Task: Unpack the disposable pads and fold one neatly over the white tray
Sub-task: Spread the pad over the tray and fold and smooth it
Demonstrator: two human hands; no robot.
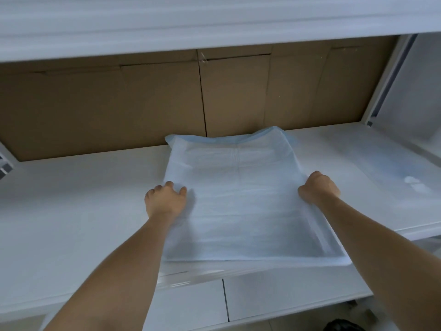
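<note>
A stack of pale blue and white disposable pads lies flat on the white shelf surface, partly inside clear plastic wrapping that shows at its near edge. My left hand grips the stack's left edge with curled fingers. My right hand holds the right edge, fingers curled round it. The top pad's far corners are slightly lifted, showing blue backing. No separate white tray can be made out.
Brown cardboard boxes line the back of the shelf. A white shelf board hangs overhead. A metal upright stands at the right. Another clear plastic sheet lies on the shelf right of the pads.
</note>
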